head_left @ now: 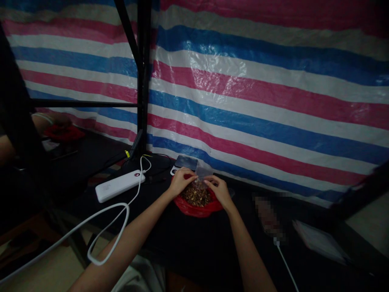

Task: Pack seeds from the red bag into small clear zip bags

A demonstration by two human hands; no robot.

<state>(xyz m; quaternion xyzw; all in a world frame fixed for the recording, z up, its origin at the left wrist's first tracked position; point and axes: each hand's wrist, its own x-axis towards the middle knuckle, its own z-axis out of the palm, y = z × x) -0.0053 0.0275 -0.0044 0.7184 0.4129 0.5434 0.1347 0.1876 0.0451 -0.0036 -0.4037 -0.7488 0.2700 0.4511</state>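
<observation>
My left hand [181,181] and my right hand [218,190] pinch opposite edges of a small clear plastic bag [203,171], held upright just above the pile. Some brown material shows in the lower part of that bag. Beneath my hands, a red plastic bag [197,211] lies open on the black tabletop [188,247]. It holds a heap of brown nut or seed pieces [196,196]. A flat digital scale [184,163] sits directly behind the clear bag, partly hidden by it and my left hand.
Left of my arms lies a white power bank [120,185] with a looped white cable [106,231]. A pixelated object [269,217] and white papers [319,241] lie to the right. A striped tarp [258,109] and black metal post [143,73] stand behind. A person's arm [45,121] reaches toward red material [63,133] at left.
</observation>
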